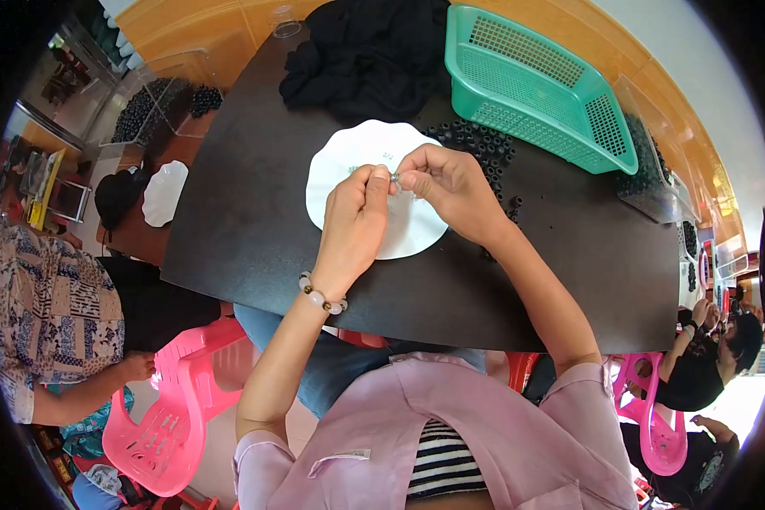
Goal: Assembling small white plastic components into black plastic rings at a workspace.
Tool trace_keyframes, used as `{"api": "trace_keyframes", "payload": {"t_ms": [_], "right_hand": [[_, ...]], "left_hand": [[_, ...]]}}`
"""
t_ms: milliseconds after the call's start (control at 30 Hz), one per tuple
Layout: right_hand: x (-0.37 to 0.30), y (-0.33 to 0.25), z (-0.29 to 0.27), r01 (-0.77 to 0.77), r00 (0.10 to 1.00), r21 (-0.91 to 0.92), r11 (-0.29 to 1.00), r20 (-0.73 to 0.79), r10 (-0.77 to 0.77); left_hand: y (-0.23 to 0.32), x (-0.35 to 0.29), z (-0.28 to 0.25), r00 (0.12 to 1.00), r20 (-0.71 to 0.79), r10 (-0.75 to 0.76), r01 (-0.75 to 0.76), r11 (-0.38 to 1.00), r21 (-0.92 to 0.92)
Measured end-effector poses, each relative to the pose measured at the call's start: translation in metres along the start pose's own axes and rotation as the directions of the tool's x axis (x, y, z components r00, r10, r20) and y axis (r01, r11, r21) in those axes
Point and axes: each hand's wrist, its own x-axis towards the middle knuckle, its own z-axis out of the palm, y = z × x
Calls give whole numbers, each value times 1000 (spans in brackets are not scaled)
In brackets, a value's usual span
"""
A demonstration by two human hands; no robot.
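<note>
Above a white wavy-edged plate (331, 178), my left hand (359, 212) and my right hand (450, 187) meet with fingertips pinched together. Between them sits a small silvery piece (394, 178), gripped from both sides; it is too small to name further. A few tiny clear or shiny bits seem to lie on the plate below, partly covered by my fingers. Many small black bead-like pieces (484, 153) are scattered on the dark table just beyond my right hand.
A green plastic basket (518, 119) stands at the back right, beside a clear bin (650, 174) of black pieces. Black cloth (365, 59) lies at the back. Another person (59, 314) is at the left, near a pink chair (166, 416). A second white plate (164, 194) rests on the neighbouring table.
</note>
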Motion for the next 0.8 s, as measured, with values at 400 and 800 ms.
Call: {"api": "trace_keyframes", "payload": {"t_ms": [400,800], "right_hand": [[2,-5,5,258,966,-235,937,29,-259],[-3,-19,16,-201,971,217,955,173,166]], "left_hand": [[-3,-2,-15,836,358,-415,547,670,-501],[16,-25,-18,875,35,483,-409,700,585]]}}
